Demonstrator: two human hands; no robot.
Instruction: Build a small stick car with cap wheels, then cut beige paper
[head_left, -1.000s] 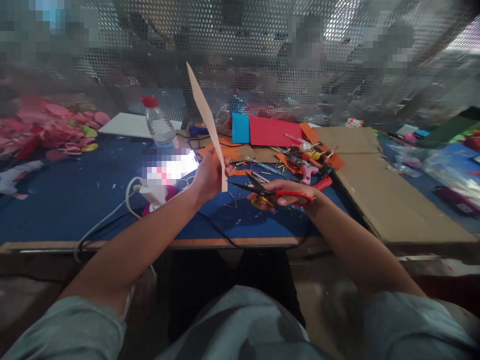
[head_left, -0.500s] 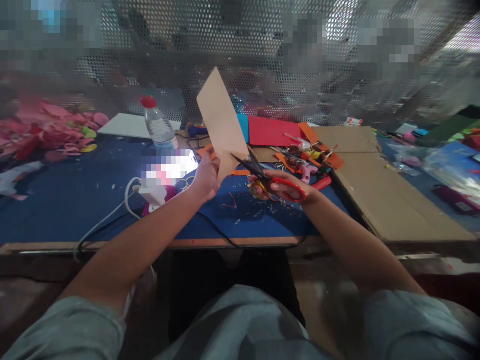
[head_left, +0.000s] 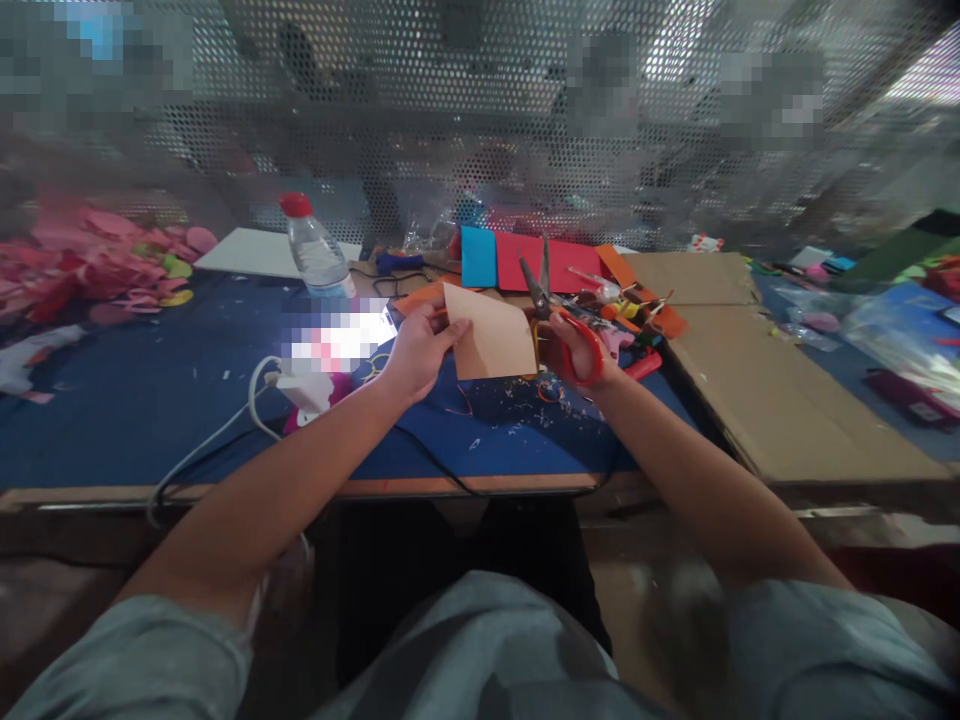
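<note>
1. Sheet (head_left: 491,335), pale tan, is held up off the table (head_left: 390,450) between the two hands, its broad face toward the person and slightly curved
2. Left hand (head_left: 416,350) pinches the sheet near its left edge, thumb on the near face, the other fingers mostly hidden behind
3. Right hand (head_left: 581,350) is curled round the handles of the scissors (head_left: 541,305), thumb at the red loop; some fingers are hidden by the sheet's right edge, so I cannot tell whether they grip it too
4. Blades stand parted with points up, just beside the sheet's upper right corner, and no paper shows between them
5. The step in hand seems to be positioning the sheet, rather than a cut itself
6. A cut from here would call for a steady left pinch, blades tipped onto an edge, and fingers out of their path
7. Small scraps (head_left: 551,390) lie below; red card (head_left: 540,265) lies beyond the scissors, and a bottle (head_left: 321,250) stands beyond the left hand
</note>
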